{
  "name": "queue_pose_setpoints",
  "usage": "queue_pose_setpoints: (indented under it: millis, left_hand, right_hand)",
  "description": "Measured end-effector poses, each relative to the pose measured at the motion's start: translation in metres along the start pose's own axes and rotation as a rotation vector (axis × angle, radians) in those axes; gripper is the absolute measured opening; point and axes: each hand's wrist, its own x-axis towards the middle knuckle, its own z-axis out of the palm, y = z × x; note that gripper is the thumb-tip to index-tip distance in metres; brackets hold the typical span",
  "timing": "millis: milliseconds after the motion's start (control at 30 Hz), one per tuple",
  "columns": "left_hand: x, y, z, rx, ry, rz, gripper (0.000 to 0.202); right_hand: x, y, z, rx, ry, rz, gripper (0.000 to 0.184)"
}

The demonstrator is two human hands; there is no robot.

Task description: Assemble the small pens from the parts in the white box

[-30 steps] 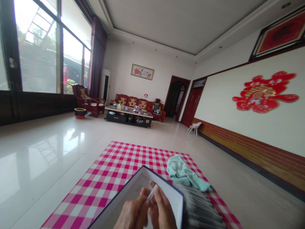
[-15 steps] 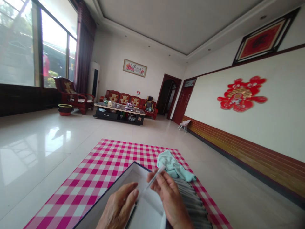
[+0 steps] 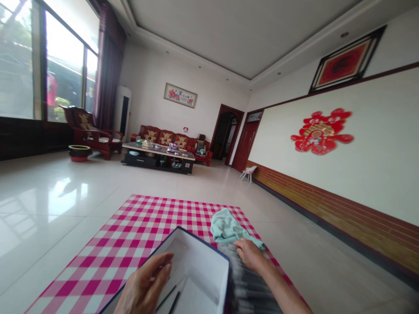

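A shallow white box with a dark blue rim (image 3: pixel 203 255) lies on a pink-and-white checked cloth (image 3: pixel 144 231). Two thin dark sticks (image 3: pixel 170 298) rest inside it. My left hand (image 3: pixel 144 285) rests over the box's near left side, fingers loosely stretched, holding nothing I can see. My right hand (image 3: pixel 250 254) reaches to the right of the box and lies on a blurred row of dark slim items (image 3: pixel 248 283), just below a crumpled mint-green cloth (image 3: pixel 225 226). Its fingers are curled down; what they hold, if anything, is hidden.
Glossy white floor tiles (image 3: pixel 65 196) surround the checked cloth. Far back stand a dark coffee table (image 3: pixel 157 156), red wooden sofas (image 3: pixel 166 138) and an armchair (image 3: pixel 88 131). A small white stool (image 3: pixel 247 173) stands by the right wall with its wooden skirting (image 3: pixel 327 205).
My right hand held a thin white stick over the box; it has moved right onto the dark row without it. My left hand opened over the box. The view turned slightly right.
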Motion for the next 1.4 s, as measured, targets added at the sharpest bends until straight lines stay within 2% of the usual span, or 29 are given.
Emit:
queue_pose_setpoints:
  millis: [233,433,533,667,833,967,1100,1200,1300,1400]
  left_hand:
    - [0.002,-0.012,-0.001,-0.081,-0.003,-0.021,0.040]
    - [0.002,0.000,-0.005,-0.016,0.016,-0.039,0.043]
    - [0.002,0.009,-0.010,0.060,0.059,-0.035,0.044]
    - [0.004,0.017,-0.019,0.209,0.147,-0.026,0.044]
    - [0.004,0.019,-0.024,0.293,0.189,-0.028,0.042]
    - [0.003,0.020,-0.024,0.276,0.203,-0.013,0.039]
    - [0.003,0.020,-0.023,0.247,0.215,-0.001,0.037]
    - [0.004,0.020,-0.024,0.219,0.214,-0.004,0.036]
    - [0.004,0.021,-0.026,0.232,0.231,-0.003,0.035]
    - [0.004,0.022,-0.027,0.239,0.259,-0.008,0.035]
  right_hand:
    - [0.004,0.007,0.008,-0.042,-0.031,-0.045,0.035]
    - [0.007,0.006,0.008,-0.037,0.016,-0.067,0.039]
    - [0.012,-0.016,0.003,-0.019,0.064,-0.125,0.035]
    - [0.023,-0.069,0.009,0.027,0.046,-0.278,0.034]
    - [0.032,-0.138,0.046,0.023,-0.121,-0.471,0.031]
    - [0.034,-0.174,0.074,-0.060,-0.215,-0.545,0.027]
    - [0.031,-0.192,0.091,-0.145,-0.223,-0.543,0.025]
    - [0.028,-0.195,0.093,-0.136,-0.195,-0.538,0.024]
    - [0.027,-0.192,0.082,-0.070,-0.155,-0.523,0.016]
    - [0.021,-0.188,0.063,0.022,-0.101,-0.485,0.016]
